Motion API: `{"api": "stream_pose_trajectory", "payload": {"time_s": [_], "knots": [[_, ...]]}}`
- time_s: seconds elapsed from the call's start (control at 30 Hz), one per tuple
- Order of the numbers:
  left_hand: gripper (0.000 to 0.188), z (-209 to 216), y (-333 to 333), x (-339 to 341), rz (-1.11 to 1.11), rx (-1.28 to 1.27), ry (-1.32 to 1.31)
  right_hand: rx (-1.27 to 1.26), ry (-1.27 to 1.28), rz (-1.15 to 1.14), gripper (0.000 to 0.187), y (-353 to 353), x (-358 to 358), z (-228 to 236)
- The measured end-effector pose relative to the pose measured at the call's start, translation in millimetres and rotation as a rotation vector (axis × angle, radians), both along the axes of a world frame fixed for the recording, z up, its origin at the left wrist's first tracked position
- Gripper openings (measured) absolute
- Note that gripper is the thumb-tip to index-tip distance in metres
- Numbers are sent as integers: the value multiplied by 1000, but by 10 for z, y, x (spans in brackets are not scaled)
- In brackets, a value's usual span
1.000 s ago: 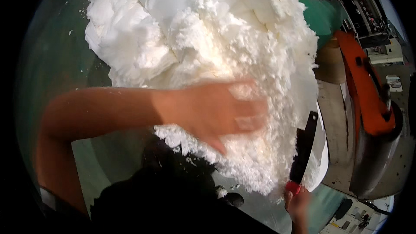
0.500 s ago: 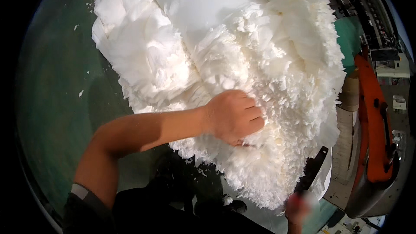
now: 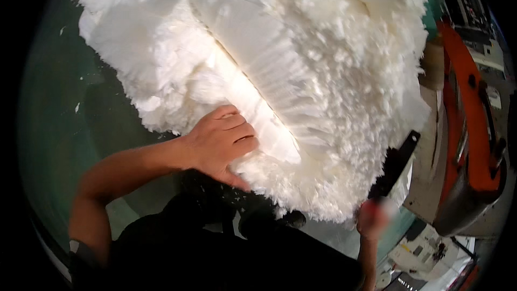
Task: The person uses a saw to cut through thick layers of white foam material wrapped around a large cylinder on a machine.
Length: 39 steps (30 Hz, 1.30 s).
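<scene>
A large mass of white, ragged, layered sheet material [image 3: 344, 75] lies before me, with a long split running through it toward its near edge. My left hand [image 3: 221, 143] grips the near left edge of the mass, its fingers curled over the top and its thumb lower down. Beyond the near right corner, my right hand [image 3: 371, 221] is closed round the red handle of a long-bladed knife. The dark blade [image 3: 396, 167] points up and away along the right side of the mass and has a hole close to its tip. A blur covers part of this hand.
Green floor [image 3: 59, 124] with small white scraps spreads out on the left. Along the right stands orange machinery [image 3: 468, 113] with a dark rounded end. A pale cluttered surface [image 3: 425, 253] is at the lower right.
My left hand has moved left and nearer from the middle of the mass to its edge. The split now shows wider and brighter. My right hand with the knife sits slightly higher in view.
</scene>
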<state>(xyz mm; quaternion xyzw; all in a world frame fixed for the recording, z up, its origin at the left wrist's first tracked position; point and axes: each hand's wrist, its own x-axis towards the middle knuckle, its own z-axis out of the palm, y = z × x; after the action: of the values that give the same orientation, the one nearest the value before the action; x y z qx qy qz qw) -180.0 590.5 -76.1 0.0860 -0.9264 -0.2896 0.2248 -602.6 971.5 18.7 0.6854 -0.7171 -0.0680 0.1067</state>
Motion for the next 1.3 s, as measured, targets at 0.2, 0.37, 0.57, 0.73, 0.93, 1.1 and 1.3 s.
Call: {"api": "stream_pose_trajectory", "payload": {"time_s": [0.2,0.37,0.57,0.73,0.93,1.1,1.3], "knots": [[84,440,575,-812,-157,6,125,-107,108,34,31,-531,312,216],[45,-13,1080,-1364,51,-443,240,3,-7,-85,42,-415,339,238],[13,100,1063,-1601,-79,-341,178,59,69,-130,52,-547,352,307],[12,8,1189,-1542,-211,-133,62,127,74,-111,56,-587,339,360],[23,-1287,1513,-974,-548,-5,-643,63,40,-78,36,-517,289,317],[44,-1103,1527,-699,-477,-85,-296,-36,21,-23,32,-491,279,296],[41,-1,509,-494,140,18,215,-178,121,48,35,-340,165,71]]}}
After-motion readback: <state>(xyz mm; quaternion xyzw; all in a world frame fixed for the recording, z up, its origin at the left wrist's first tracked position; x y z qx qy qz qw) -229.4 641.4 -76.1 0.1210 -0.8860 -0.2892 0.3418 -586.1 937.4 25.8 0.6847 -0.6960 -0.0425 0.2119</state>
